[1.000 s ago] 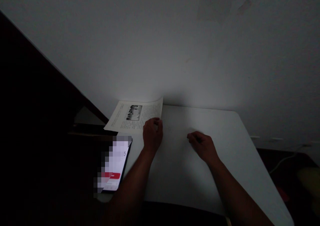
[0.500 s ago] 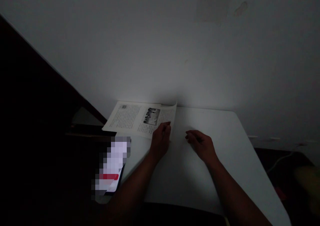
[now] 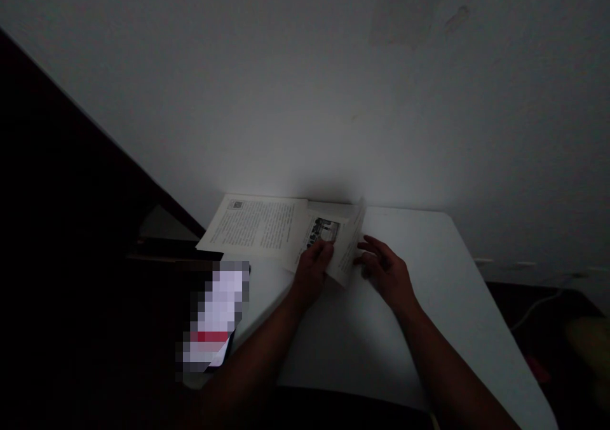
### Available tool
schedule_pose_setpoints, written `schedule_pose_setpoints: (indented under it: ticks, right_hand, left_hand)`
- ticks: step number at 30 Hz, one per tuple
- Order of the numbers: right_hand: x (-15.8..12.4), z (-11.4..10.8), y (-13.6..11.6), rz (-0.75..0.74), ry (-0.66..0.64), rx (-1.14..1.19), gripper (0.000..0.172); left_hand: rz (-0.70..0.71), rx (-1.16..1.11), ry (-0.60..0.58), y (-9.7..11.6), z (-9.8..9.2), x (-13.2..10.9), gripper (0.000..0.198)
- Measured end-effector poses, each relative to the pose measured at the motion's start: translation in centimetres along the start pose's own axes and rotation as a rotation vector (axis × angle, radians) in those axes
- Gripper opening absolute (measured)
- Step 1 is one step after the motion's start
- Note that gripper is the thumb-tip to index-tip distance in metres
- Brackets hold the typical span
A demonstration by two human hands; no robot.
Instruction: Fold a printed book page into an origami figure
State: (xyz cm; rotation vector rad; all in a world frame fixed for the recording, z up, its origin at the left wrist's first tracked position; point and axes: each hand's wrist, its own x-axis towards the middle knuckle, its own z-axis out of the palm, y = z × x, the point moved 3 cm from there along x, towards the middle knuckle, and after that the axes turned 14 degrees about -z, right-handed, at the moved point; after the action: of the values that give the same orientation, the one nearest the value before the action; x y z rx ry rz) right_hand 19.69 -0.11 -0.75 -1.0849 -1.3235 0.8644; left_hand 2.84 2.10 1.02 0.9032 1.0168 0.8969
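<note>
My left hand point(image 3: 312, 271) is closed on a printed sheet point(image 3: 344, 262) with a dark photo on it, thumb on top. The sheet is tilted, its right side curling up off the table. Just to its right, my right hand point(image 3: 385, 271) has its fingers apart, close to the curled edge; whether a fingertip touches the paper I cannot tell. Another printed page point(image 3: 250, 223), with a small square code in its corner, lies flat at the back left, against the wall. The held sheet partly overlaps its right side.
A white table point(image 3: 429, 246) stands against a pale wall point(image 3: 286, 87). A lit phone point(image 3: 222, 309), its screen blurred, lies at the table's left edge. At the right, a pale cable point(image 3: 538, 302) hangs near the floor. The left side is very dark.
My left hand has drawn the photo sheet to the right and nearer, uncovering more text on the page beneath. My right hand's fingers have opened beside the sheet's edge.
</note>
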Motion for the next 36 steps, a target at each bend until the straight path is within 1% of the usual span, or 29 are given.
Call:
schedule_pose_setpoints:
  ticks: [2, 3, 6, 8, 10, 12, 13, 15, 18, 21, 23, 25, 29, 31, 33, 36]
  right_hand:
    - [0.0, 0.0, 0.3, 0.024, 0.006, 0.1, 0.057]
    - [0.1, 0.0, 0.4, 0.045, 0.011, 0.156, 0.059]
    - [0.1, 0.1, 0.4, 0.144, 0.01, 0.328, 0.064]
    - [0.0, 0.4, 0.1, 0.223, -0.039, 0.427, 0.062]
    - [-0.2, 0.7, -0.4, 0.287, -0.107, 0.52, 0.059]
    - [-0.4, 1.0, -0.9, 0.323, -0.142, 0.62, 0.055]
    - [-0.4, 1.0, -1.1, 0.326, -0.134, 0.671, 0.053]
    - [-0.3, 1.0, -1.3, 0.314, -0.077, 0.748, 0.053]
    - [0.0, 0.7, -1.3, 0.279, 0.015, 0.776, 0.053]
    - [0.1, 0.4, -1.2, 0.249, 0.032, 0.757, 0.048]
    - [0.1, 0.3, -1.2, 0.225, 0.036, 0.744, 0.046]
    - [0.1, 0.2, -1.2, 0.197, 0.053, 0.736, 0.047]
    - [0.1, 0.0, -1.3, 0.143, 0.078, 0.719, 0.049]
    - [0.1, 0.0, -1.3, 0.122, 0.07, 0.714, 0.048]
    - [0.1, -0.1, -1.3, 0.104, 0.068, 0.708, 0.047]
    - [0.1, -0.2, -1.3, 0.093, 0.087, 0.694, 0.044]
  left_hand:
    - [-0.047, -0.114, -0.007, 0.3, 0.0, 0.1, 0.032]
    - [-0.057, -0.168, -0.033, 0.5, 0.1, 0.1, 0.033]
    - [-0.129, -0.35, -0.2, 0.4, 0.5, 0.2, 0.04]
    - [-0.197, -0.426, -0.303, 0.1, 0.8, 0.2, 0.043]
    - [-0.244, -0.473, -0.369, -0.1, 0.8, 0.1, 0.042]
    - [-0.256, -0.514, -0.41, -0.1, 0.8, 0.0, 0.036]
    - [-0.252, -0.534, -0.423, 0.0, 0.8, -0.1, 0.033]
    - [-0.232, -0.558, -0.424, 0.2, 0.6, -0.1, 0.028]
    - [-0.189, -0.547, -0.385, 0.3, 0.4, 0.0, 0.024]
    - [-0.178, -0.501, -0.344, 0.0, 0.2, 0.2, 0.022]
    - [-0.161, -0.434, -0.291, -0.3, 0.0, 0.3, 0.022]
    - [-0.061, -0.262, -0.185, -0.3, -0.4, 0.2, 0.02]
    - [0.322, 0.265, 0.076, 0.7, -0.8, -0.6, 0.012]
    - [0.44, 0.42, 0.178, 1.1, -0.7, -0.9, 0.01]
    - [0.477, 0.506, 0.269, 1.2, -0.7, -1.0, 0.01]
    - [0.454, 0.567, 0.364, 1.1, -0.9, -0.9, 0.009]
